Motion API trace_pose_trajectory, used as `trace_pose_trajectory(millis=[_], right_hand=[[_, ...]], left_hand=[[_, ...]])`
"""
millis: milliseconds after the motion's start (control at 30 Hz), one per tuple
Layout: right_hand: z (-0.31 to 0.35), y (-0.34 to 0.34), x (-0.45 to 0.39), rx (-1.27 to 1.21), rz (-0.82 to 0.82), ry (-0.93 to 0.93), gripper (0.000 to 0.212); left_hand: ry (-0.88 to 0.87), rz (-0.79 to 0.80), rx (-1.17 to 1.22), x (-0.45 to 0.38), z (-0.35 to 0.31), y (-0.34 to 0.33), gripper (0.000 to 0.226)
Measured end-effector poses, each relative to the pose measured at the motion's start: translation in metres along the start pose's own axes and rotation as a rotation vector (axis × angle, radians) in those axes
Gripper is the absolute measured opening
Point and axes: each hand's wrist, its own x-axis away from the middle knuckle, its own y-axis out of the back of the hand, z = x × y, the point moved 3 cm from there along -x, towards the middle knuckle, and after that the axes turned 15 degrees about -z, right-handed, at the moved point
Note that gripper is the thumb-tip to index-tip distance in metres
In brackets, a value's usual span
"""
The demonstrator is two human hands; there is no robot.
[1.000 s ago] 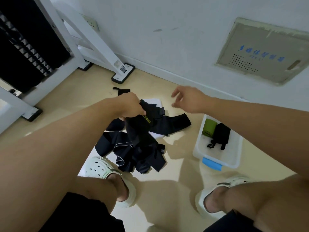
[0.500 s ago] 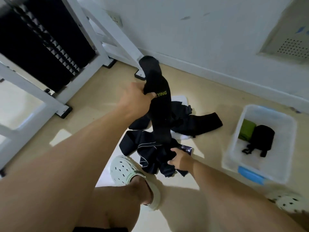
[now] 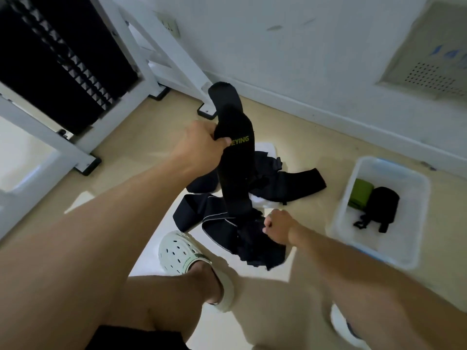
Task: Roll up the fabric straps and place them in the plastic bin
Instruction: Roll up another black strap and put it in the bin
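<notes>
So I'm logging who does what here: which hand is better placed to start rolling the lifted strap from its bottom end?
The right hand, probably. It is down at the pile where the black strap hangs, while the left hand grips the strap high up, holding it.

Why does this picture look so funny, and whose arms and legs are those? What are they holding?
There is no machine here. A person wears a camera on their head, so you look down at their own arms, legs and the floor. The left hand has its grip closed on a long black strap and lifts it up. The right hand is a closed fist down at the pile of dark straps on the floor. On the right is a clear plastic bin with a green roll and a black roll already inside. A white shoe is on one foot.
</notes>
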Motion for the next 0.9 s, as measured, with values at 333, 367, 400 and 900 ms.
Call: trace_pose_trajectory(millis=[333,367,400,900], right_hand=[[0.007,0.204,0.058,-0.592,-0.218,-0.091,0.02],[0.014,0.221,0.068,-0.635,-0.248,-0.071,0.02],[0.021,0.238,0.078,-0.663,-0.283,-0.051,0.02],[0.055,0.283,0.137,-0.87,-0.198,0.256,0.041]], left_hand=[[-0.085,-0.009,-0.004,0.017,-0.025,-0.006,0.025],[-0.08,-0.005,0.003,0.019,-0.027,-0.006,0.024],[-0.067,-0.005,0.022,0.021,-0.029,-0.006,0.022],[0.465,0.344,0.775,0.056,-0.063,-0.026,0.029]])
